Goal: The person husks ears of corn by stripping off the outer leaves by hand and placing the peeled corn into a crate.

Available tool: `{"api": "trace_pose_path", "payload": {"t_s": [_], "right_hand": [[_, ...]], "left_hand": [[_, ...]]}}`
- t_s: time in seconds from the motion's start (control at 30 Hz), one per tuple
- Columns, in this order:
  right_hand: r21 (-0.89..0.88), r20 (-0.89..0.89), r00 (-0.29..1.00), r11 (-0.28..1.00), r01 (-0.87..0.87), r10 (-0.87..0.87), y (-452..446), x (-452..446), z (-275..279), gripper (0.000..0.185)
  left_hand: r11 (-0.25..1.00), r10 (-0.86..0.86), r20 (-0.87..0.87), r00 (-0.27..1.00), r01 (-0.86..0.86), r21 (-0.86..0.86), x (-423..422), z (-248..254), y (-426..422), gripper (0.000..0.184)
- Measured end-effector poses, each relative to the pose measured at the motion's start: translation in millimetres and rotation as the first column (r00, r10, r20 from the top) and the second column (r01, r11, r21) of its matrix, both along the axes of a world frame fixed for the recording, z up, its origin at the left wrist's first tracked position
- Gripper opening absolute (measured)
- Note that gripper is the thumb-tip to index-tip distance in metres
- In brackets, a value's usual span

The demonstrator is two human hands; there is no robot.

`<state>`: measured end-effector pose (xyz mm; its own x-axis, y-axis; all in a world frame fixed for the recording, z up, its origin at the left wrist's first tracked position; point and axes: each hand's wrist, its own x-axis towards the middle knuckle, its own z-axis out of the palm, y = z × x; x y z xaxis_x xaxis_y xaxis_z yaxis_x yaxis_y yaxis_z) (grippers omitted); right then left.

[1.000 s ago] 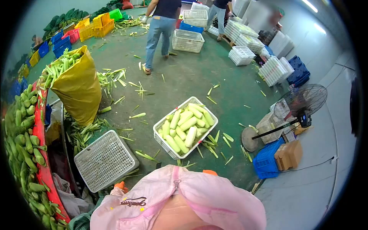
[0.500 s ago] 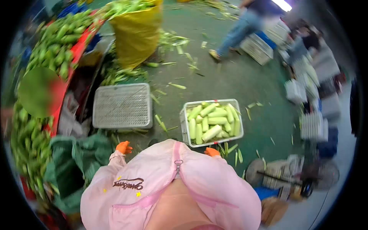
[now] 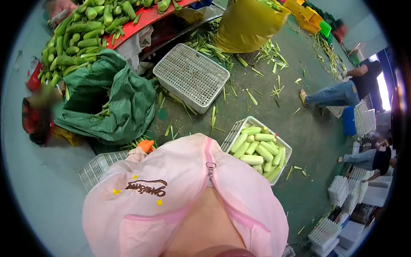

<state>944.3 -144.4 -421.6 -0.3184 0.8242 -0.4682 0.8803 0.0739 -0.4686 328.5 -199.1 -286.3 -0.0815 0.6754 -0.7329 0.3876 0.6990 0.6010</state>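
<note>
My left hand (image 3: 146, 146), in an orange glove, hangs at my side by the pink sleeve. Its fingers are loosely bent and nothing shows in them. Nearest to it are an open green sack (image 3: 128, 96) and a white plastic crate (image 3: 100, 167), partly behind my jacket. My right hand is hidden behind my body. In front of me to the right, a white crate (image 3: 287, 150) holds several pale green trimmed corn ears (image 3: 252, 159). Another white crate (image 3: 191, 77) lies bottom up on the floor ahead.
Green corn ears (image 3: 87, 34) are heaped on a red-edged table (image 3: 145, 25) at the far left. A yellow sack (image 3: 248, 28) stands ahead amid loose husks (image 3: 274, 55). Two other people (image 3: 338, 92) are on the right, near stacked white crates (image 3: 338, 190). Yellow crates (image 3: 306, 17) stand at the back.
My view has swung left, so the crates, sacks and table sit further right. A crate beside my left hand has come into view. My right hand has gone out of sight.
</note>
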Motion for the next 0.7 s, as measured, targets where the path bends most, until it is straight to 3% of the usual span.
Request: {"api": "trace_pose_path", "payload": {"t_s": [0.03,0.07,0.1,0.13,0.17,0.23,0.27,0.3,0.33,0.37,0.4,0.43,0.47,0.5,0.53,0.57,0.6,0.7], "right_hand": [[0.058,-0.064,0.998,0.998,-0.021,0.025,10,-7,8,0.028],[0.065,-0.054,0.998,0.997,-0.033,0.036,21,-13,18,0.028],[-0.04,-0.161,0.983,0.996,0.085,-0.091,32,-25,34,0.028],[-0.154,-0.252,0.94,0.968,0.197,-0.231,40,-33,37,0.029],[-0.276,-0.324,0.866,0.913,0.299,-0.382,44,-42,41,0.03],[-0.533,-0.393,0.626,0.722,0.441,-0.673,43,-63,49,0.032],[-0.699,-0.209,0.318,0.369,0.613,-0.925,45,-96,96,0.039],[-0.695,-0.202,0.3,0.353,0.626,-0.932,39,-114,99,0.039],[-0.707,-0.213,0.259,0.332,0.624,-0.942,33,-127,100,0.039],[-0.717,-0.224,0.215,0.31,0.625,-0.951,24,-137,102,0.04],[-0.471,-0.365,0.634,0.722,0.506,-0.682,15,-144,97,0.038],[-0.31,-0.293,0.883,0.91,0.276,-0.368,5,-154,100,0.037],[-0.124,-0.174,0.985,0.992,-0.002,-0.02,-5,-163,103,0.037],[-0.095,-0.001,0.978,0.973,-0.209,0.21,-5,-190,129,0.038],[-0.285,-0.092,0.977,0.945,0.16,-0.193,-15,-207,119,0.04],[-0.48,-0.111,0.813,0.748,0.459,-0.571,-27,-219,96,0.043],[-0.531,-0.11,0.731,0.661,0.53,-0.674,-30,-236,97,0.043],[-0.538,-0.118,0.738,0.667,0.515,-0.664,-28,-261,108,0.041]], "left_hand": [[0.998,-0.043,0.023,0.999,0.042,0.052,0,-21,-8,0.05],[1.0,0.014,-0.059,0.998,-0.013,0.014,2,-42,-15,0.052],[0.998,0.063,-0.146,0.987,-0.067,-0.019,-1,-54,-17,0.054],[0.99,-0.11,-0.156,0.982,0.122,0.072,-6,-16,-15,0.058],[0.988,-0.12,-0.152,0.981,0.133,0.084,-14,-26,-14,0.058],[0.987,-0.12,-0.115,0.986,0.132,0.096,-36,-62,-28,0.059],[0.979,-0.058,-0.219,0.974,0.098,0.177,-48,-81,-39,0.053],[0.978,-0.08,-0.211,0.974,0.118,0.174,-60,-80,-46,0.053],[0.987,0.13,0.002,0.992,-0.129,0.09,-72,-74,-51,0.047],[0.937,0.347,0.19,0.918,-0.345,-0.049,-83,-69,-55,0.042],[0.779,0.626,0.357,0.694,-0.58,-0.239,-93,-60,-62,0.033],[0.759,0.651,0.308,0.694,-0.606,-0.239,-110,-66,-73,0.032],[0.738,0.675,0.26,0.691,-0.633,-0.234,-130,-72,-84,0.031],[0.711,0.703,0.229,0.673,-0.658,-0.25,-146,-73,-94,0.031],[0.683,0.729,0.216,0.649,-0.677,-0.273,-159,-73,-104,0.032],[0.662,0.748,0.207,0.63,-0.692,-0.288,-172,-72,-111,0.032],[0.652,0.757,0.208,0.619,-0.699,-0.294,-183,-70,-114,0.032],[0.648,0.762,0.25,0.597,-0.708,-0.282,-204,-72,-108,0.033]]}}
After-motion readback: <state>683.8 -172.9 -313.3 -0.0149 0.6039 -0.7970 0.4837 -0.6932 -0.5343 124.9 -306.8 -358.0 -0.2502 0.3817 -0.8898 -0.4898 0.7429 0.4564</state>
